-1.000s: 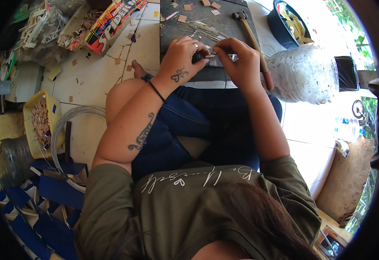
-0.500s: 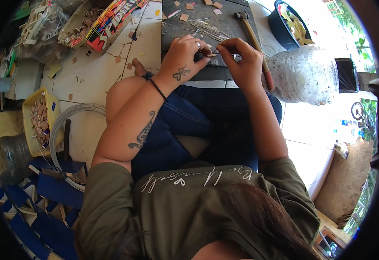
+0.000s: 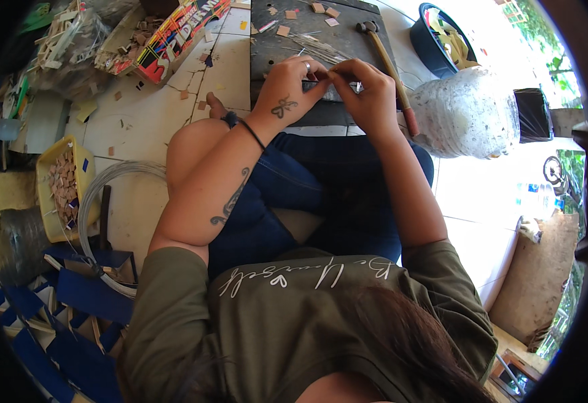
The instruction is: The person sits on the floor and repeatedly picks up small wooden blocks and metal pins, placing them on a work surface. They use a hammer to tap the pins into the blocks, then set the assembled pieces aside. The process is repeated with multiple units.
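Observation:
My left hand (image 3: 292,82) and my right hand (image 3: 369,93) meet at the fingertips over the near edge of a dark board (image 3: 267,60). Both are closed in a pinch, thumbs against fingers. Whatever lies between the fingertips is too small and covered to make out. Just beyond my hands, a bunch of thin wires (image 3: 322,48) is spread on the board. Several small square wooden tiles (image 3: 283,31) lie farther back. To the right of my right hand rests a hammer (image 3: 387,67), its handle pointing toward me.
A dark tub (image 3: 420,41) of yellowish scraps and a large clear plastic jug (image 3: 465,111) stand at right. At left are a colourful cardboard box (image 3: 173,40), a yellow basket (image 3: 87,158) of tiles, a wire coil (image 3: 96,188) and blue boxes (image 3: 92,292).
My right hand has moved left, so its fingertips now touch those of my left hand. A small tan piece seen earlier at my left fingertips is now hidden.

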A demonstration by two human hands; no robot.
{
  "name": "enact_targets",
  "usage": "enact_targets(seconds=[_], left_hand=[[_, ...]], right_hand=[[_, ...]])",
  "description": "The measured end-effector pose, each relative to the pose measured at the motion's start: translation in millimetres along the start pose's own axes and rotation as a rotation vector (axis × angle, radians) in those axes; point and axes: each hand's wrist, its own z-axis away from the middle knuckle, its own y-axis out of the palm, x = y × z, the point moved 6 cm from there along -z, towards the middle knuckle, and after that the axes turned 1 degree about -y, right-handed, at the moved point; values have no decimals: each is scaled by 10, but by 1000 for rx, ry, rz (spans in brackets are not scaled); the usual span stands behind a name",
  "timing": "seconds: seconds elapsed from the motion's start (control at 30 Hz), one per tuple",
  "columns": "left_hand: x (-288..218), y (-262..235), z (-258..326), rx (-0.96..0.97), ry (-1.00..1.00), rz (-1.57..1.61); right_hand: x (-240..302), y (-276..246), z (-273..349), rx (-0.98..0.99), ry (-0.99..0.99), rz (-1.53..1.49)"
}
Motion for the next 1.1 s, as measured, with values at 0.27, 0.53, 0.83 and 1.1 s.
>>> enact_targets(seconds=[0.27,0.53,0.83,1.1], left_hand=[[-35,4,10,-41,55,53],[-28,27,18,-32,57,48],[-58,31,10,-5,61,42],[-76,29,12,-12,78,29]], right_hand=[[-543,-455,206,-107,167,645],[-1040,-642,480,57,447,667],[3,-836,1002,170,595,-259],[585,-888,1022,73,301,182]])
